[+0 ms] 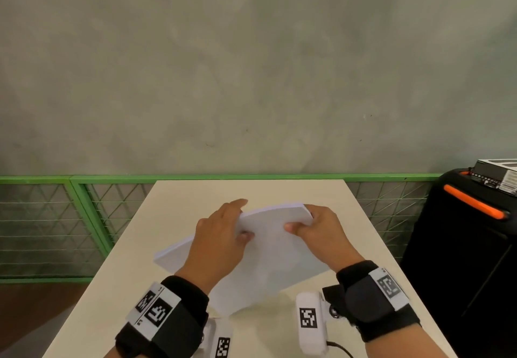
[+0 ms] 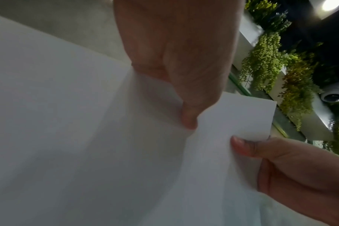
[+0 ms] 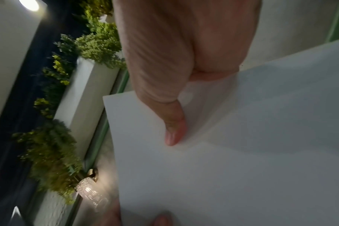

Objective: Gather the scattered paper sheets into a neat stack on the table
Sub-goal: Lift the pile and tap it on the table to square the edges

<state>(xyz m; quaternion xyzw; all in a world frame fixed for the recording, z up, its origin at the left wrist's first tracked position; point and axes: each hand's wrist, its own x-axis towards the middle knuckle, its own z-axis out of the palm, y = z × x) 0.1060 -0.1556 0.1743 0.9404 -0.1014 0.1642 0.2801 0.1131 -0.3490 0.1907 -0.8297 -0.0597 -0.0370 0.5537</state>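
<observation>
A stack of white paper sheets is held tilted above the beige table, its lower corner close to the tabletop. My left hand grips the stack's upper left edge, thumb on the near face and fingers behind. My right hand pinches the upper right corner the same way. In the left wrist view the left thumb presses on the paper, with the right thumb beside it. The right wrist view shows the right thumb on the sheets. No loose sheets show on the table.
A green mesh fence runs behind and to the left of the table, under a grey wall. A black speaker with an orange handle stands at the right, a grey device on top. Bare tabletop shows beyond the hands.
</observation>
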